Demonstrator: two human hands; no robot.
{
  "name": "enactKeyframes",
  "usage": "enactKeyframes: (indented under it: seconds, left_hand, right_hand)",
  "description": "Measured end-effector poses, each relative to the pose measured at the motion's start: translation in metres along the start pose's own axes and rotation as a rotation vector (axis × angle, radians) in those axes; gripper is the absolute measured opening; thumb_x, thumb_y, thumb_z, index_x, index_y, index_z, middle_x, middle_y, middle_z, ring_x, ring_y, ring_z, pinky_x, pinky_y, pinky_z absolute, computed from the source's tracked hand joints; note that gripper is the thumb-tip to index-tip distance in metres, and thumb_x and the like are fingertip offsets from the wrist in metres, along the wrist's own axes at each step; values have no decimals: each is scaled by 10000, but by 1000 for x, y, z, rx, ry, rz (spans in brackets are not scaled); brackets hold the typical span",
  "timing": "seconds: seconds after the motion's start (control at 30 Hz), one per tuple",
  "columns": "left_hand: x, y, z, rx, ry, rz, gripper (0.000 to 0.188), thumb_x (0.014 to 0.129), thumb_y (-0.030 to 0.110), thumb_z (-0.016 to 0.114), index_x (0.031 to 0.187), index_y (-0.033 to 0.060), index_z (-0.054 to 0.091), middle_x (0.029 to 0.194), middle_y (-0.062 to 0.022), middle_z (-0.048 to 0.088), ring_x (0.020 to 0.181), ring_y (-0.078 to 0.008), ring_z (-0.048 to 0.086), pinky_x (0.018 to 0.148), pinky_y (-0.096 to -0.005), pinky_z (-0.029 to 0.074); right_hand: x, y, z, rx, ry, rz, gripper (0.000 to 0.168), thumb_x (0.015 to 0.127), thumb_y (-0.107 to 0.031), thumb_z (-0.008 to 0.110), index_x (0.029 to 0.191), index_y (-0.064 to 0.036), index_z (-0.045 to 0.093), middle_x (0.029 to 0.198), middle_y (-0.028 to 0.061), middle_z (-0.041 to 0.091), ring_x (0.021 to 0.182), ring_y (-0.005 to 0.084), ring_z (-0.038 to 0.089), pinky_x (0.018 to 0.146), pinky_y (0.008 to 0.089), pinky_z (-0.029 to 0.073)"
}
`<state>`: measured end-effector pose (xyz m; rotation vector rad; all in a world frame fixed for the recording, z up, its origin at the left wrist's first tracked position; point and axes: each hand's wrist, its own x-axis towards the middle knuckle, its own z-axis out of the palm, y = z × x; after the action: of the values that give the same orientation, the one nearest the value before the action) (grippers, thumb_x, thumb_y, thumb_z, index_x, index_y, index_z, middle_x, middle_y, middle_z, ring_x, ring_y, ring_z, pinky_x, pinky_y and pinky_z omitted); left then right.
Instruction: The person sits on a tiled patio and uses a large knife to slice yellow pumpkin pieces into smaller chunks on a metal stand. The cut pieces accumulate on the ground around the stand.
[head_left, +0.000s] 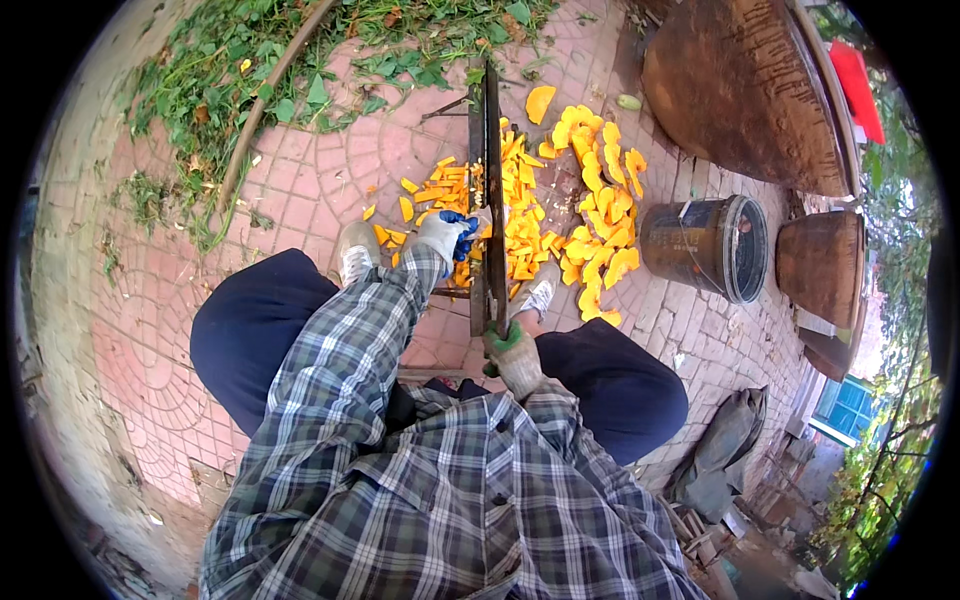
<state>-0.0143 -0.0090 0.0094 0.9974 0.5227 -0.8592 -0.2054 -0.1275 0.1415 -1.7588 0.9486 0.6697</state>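
Observation:
A long hinged lever cutter with a dark blade arm stands upright in view between my shoes, beside its dark base bar. My right hand, in a pale knit glove with green coating, grips the near end of the blade arm. In a white glove with blue fingers, my left hand is at the left side of the cutter, fingers curled. A pale piece shows at its fingertips; whether it is held is unclear. Orange pumpkin chunks lie heaped on both sides of the cutter.
Scalloped pumpkin slices lie to the right, near a dark bucket. Large brown vats stand at the upper right. Cut green vines and a curved pole cover the upper left paving. A dark cloth lies lower right.

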Motion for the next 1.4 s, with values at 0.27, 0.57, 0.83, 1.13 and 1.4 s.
enactKeyframes:
  seconds: [0.27, 0.57, 0.83, 1.13, 1.4]
  left_hand:
    - [9, -2, -12, -55, 9, -24, 125, 881, 83, 673, 997, 44, 647, 793, -86, 673, 589, -191, 641, 489, -318, 534]
    - [11, -8, -2, 23, 70, 25, 126, 867, 91, 704, 962, 31, 646, 786, -79, 680, 534, -190, 625, 459, -332, 538]
    - [11, -5, -5, -97, 46, 46, 156, 882, 53, 663, 1033, 15, 645, 854, -106, 692, 613, -226, 674, 552, -347, 599]
    - [4, -2, -7, -62, -25, 41, 110, 879, 35, 645, 982, -1, 660, 856, -114, 703, 606, -210, 668, 528, -321, 573]
    - [5, -6, 3, -23, 77, 64, 114, 856, 51, 676, 961, 7, 667, 815, -94, 687, 595, -200, 655, 520, -330, 569]
  right_hand:
    - [-29, -33, -30, 17, -10, -125, 313, 893, -304, 656, 996, -16, 593, 708, 98, 642, 544, 191, 646, 488, 323, 510]
    - [23, 26, -5, -212, -62, -134, 319, 903, -288, 638, 1077, -26, 585, 726, 45, 614, 618, 162, 622, 513, 330, 500]
    - [-1, 9, -20, 208, -198, -81, 327, 895, -213, 660, 1138, -13, 568, 895, 60, 628, 722, 141, 619, 526, 286, 509]
    - [-10, -11, -13, 24, -62, -80, 315, 880, -262, 670, 1093, -36, 616, 755, 60, 655, 636, 162, 647, 514, 315, 520]
    - [46, 53, 0, 122, -145, 123, 351, 890, -210, 654, 1173, -18, 571, 939, 116, 662, 687, 216, 664, 466, 337, 539]
